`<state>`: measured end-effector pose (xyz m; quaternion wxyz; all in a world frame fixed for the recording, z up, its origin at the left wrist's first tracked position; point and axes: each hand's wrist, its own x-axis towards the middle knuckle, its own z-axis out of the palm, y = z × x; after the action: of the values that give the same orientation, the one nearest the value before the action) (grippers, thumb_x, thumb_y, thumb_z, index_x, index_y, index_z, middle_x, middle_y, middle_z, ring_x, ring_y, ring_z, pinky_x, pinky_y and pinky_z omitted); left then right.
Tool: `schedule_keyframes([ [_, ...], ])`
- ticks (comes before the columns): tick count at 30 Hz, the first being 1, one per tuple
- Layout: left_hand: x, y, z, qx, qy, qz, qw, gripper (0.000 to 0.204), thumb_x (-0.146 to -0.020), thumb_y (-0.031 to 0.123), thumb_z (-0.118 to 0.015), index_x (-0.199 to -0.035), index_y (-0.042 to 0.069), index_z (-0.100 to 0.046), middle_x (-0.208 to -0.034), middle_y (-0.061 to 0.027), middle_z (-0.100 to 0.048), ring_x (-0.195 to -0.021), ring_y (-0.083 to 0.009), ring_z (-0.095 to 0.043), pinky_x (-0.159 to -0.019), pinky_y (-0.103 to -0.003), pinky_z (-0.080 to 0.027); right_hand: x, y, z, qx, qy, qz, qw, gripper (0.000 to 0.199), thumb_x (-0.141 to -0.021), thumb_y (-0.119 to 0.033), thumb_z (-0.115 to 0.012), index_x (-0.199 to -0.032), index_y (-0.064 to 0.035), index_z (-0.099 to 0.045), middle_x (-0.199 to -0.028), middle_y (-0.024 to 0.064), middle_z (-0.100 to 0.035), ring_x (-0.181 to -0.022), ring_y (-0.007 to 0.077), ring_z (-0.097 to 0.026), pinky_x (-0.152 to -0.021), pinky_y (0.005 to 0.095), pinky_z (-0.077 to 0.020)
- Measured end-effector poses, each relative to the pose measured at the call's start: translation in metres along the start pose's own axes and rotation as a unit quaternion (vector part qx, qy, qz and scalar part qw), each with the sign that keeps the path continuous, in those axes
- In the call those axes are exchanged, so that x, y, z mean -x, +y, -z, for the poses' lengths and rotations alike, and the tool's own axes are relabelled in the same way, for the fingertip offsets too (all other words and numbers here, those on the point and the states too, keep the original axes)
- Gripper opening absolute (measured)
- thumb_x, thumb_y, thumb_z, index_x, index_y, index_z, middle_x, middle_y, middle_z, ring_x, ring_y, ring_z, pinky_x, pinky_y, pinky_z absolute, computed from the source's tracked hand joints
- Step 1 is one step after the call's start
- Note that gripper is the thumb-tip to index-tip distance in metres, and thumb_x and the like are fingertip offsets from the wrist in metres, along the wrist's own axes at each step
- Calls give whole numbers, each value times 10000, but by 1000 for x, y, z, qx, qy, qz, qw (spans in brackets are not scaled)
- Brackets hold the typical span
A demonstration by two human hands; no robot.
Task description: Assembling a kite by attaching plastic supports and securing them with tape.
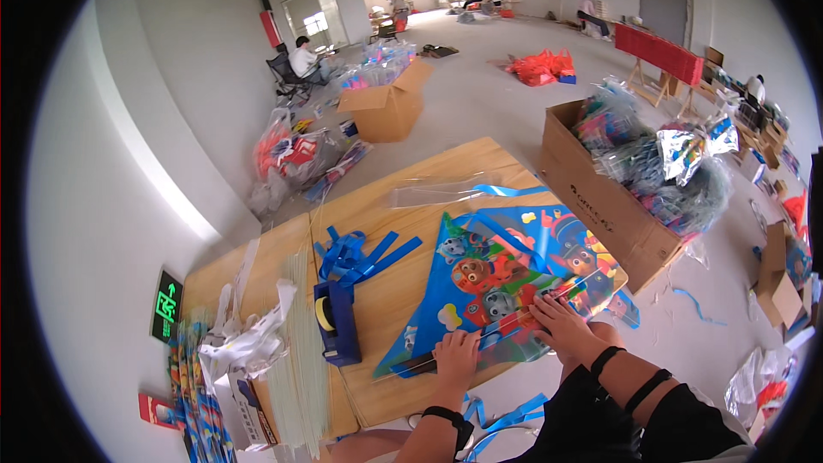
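A blue triangular kite [463, 249] printed with cartoon dogs lies spread over the near right of the wooden table. Its near edge is gathered into a narrow roll with a dark rod end showing at the left. My left hand [456, 356] grips this roll toward its left end, fingers curled over the top. Farther right along the same edge, my right hand [561, 326] has its fingers bent over the roll. Both thumbs are hidden. A loose blue ribbon [540, 244] lies across the kite.
Left of the kite sit a blue tape dispenser [341, 326], a heap of blue ribbons [351, 257] and many thin pale rods [300, 351]. A clear plastic sleeve [429, 193] rests at the table's far side. A large cardboard box [591, 197] of bagged goods stands beyond the right edge.
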<state>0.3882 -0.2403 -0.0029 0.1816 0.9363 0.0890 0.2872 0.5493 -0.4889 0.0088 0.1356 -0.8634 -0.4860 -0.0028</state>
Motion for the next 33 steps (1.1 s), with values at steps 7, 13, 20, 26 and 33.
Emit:
schedule_keyframes([
  [7, 9, -4, -3, -27, 16, 21, 999, 42, -944, 233, -712, -961, 203, -689, -951, 11, -626, -937, -251, -604, -781, -431, -419, 1, -12, -5, 82, -10, -5, 997, 625, -1043, -456, -528, -1598, -187, -433, -1671, 102, -388, -1558, 317, -334, -1285, 548, -184],
  [13, 10, -6, -4, -32, 4, 33, 999, 46, -960, 219, -679, -926, 191, -665, -940, -3, -626, -924, -273, -593, -777, -446, -412, -1, -13, -11, 81, -5, -9, 997, 609, -1060, -475, -491, -1605, -212, -419, -1684, 101, -364, -1560, 318, -330, -1288, 550, -177],
  [20, 5, -5, 2, 23, -5, 29, 999, 25, -932, 198, -709, -954, 200, -697, -960, -1, -636, -941, -275, -602, -783, -453, -414, 1, -11, -4, 49, -8, -17, 999, 593, -1067, -469, -504, -1595, -208, -431, -1682, 108, -358, -1564, 330, -318, -1273, 567, -218],
  [26, 11, -15, -2, 67, -4, 20, 998, 88, -863, 156, -759, -926, 197, -713, -953, 9, -647, -934, -273, -617, -759, -452, -418, -3, -12, -5, 28, -14, -21, 999, 561, -1050, -428, -544, -1561, -206, -478, -1661, 123, -385, -1548, 337, -342, -1257, 564, -269],
  [33, 13, -20, -7, 73, -26, 22, 997, 71, -885, 162, -756, -934, 189, -712, -979, -4, -661, -961, -280, -624, -774, -458, -429, -41, -36, -15, -31, 47, 40, 998, 559, -1022, -354, -589, -1527, -129, -505, -1646, 171, -403, -1515, 366, -396, -1256, 528, -293],
])
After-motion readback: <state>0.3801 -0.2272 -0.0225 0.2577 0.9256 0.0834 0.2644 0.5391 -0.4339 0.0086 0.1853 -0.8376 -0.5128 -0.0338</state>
